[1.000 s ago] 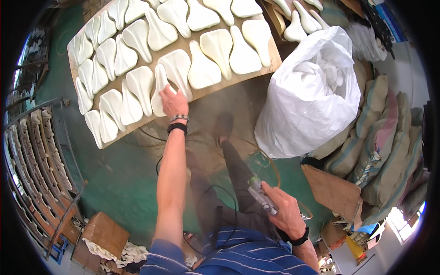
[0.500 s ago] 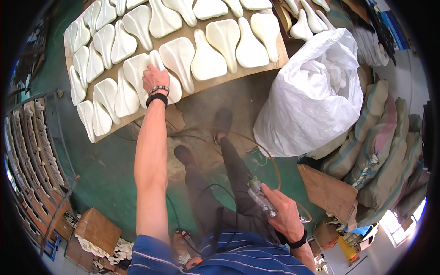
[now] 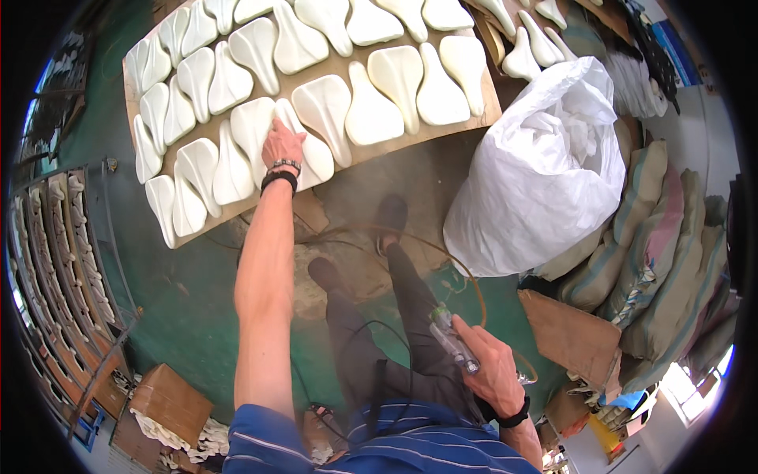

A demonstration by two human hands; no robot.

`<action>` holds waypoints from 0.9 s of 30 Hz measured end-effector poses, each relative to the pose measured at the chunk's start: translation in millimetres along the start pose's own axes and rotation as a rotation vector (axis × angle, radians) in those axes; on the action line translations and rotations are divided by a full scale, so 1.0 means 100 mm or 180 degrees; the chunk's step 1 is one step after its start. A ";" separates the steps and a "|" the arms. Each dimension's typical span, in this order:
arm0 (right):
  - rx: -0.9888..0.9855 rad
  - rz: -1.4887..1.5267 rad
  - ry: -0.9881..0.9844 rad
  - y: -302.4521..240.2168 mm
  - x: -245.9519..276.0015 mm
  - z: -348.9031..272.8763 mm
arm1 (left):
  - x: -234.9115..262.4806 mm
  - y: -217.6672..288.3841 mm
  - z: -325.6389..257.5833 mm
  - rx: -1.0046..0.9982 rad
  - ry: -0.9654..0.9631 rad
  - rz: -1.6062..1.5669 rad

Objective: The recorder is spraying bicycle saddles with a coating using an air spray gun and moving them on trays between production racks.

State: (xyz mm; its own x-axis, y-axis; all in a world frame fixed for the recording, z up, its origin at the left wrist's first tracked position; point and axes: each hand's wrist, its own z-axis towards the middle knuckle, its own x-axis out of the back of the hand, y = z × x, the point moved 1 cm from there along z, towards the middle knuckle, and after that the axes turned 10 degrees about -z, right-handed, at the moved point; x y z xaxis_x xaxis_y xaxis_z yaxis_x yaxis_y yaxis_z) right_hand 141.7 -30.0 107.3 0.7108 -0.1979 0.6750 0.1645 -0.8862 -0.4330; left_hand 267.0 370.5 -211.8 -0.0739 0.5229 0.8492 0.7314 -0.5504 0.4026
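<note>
White foam bicycle saddle pads (image 3: 322, 107) lie in rows on a brown board (image 3: 347, 170). My left hand (image 3: 283, 147) reaches over the front row, thumb and forefinger apart, touching a saddle pad (image 3: 316, 160) at its narrow end. That pad lies on the board beside its neighbour (image 3: 253, 130), close to my fingertips. Low on the right, my right hand (image 3: 493, 370) is wrapped round a clear, tube-shaped handheld tool (image 3: 453, 341) with a green end. It is held in front of my right thigh, away from the pads.
A large white sack (image 3: 529, 197) stands right of the board. Stuffed sacks (image 3: 632, 245) are piled beyond it. A brown hose (image 3: 476, 288) loops near my right leg. On the left stands a metal rack (image 3: 118, 268); a cardboard box (image 3: 170, 401) sits low left.
The view has shifted, so the board appears slightly farther right and lower. My left hand's fingers have loosened on the saddle pad. My right hand keeps the tool in nearly the same place.
</note>
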 end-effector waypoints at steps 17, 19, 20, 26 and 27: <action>0.0822 0.1791 0.1736 -2.17 0.90 -0.80 | 1.69 0.93 -4.06 -0.2216 -0.3160 -0.4588; 0.0974 0.1783 0.1920 -2.45 1.00 -0.98 | 1.82 0.79 -4.08 -0.1930 -0.3629 -0.4716; 0.1163 0.1808 0.2090 -2.59 1.03 -1.07 | 1.89 0.74 -4.10 -0.1599 -0.4169 -0.4805; 0.0984 0.1282 0.2321 -3.17 1.03 -1.71 | 2.10 0.21 -4.01 -0.2282 -0.3227 -0.4253; 0.1394 0.1479 0.2326 -3.20 1.02 -1.71 | 2.21 0.14 -3.98 -0.2320 -0.3319 -0.4132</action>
State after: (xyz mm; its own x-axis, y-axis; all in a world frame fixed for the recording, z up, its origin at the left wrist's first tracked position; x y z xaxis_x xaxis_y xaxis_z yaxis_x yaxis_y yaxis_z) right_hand 44.4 161.5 416.9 0.1933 -0.8314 0.5210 0.3196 -0.4487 -0.8346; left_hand -8.6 219.8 117.6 0.3248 0.7946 -0.5129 0.1305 0.4995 0.8564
